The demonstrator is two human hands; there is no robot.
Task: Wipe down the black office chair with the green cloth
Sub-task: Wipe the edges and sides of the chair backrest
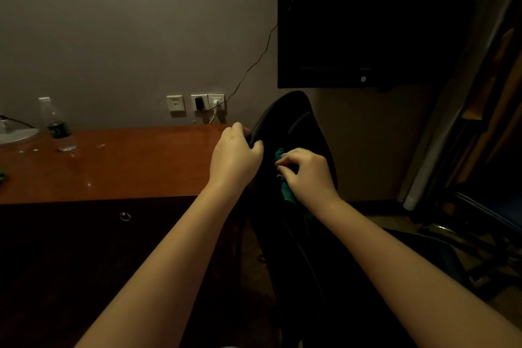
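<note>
The black office chair (293,121) stands in front of me, its backrest rising at centre right in dim light. My left hand (236,154) grips the left edge of the backrest, fingers curled round it. My right hand (306,175) holds the green cloth (285,192) bunched against the backrest's surface. Only bits of the cloth show above and below the fingers. The chair's seat and base are lost in shadow.
A brown wooden desk (135,164) with a dark drawer front sits to the left, carrying a plastic water bottle (58,127) and a lamp base (15,135). A black wall-mounted screen (367,22) hangs above the chair. Wall sockets (197,103) with a cable are behind.
</note>
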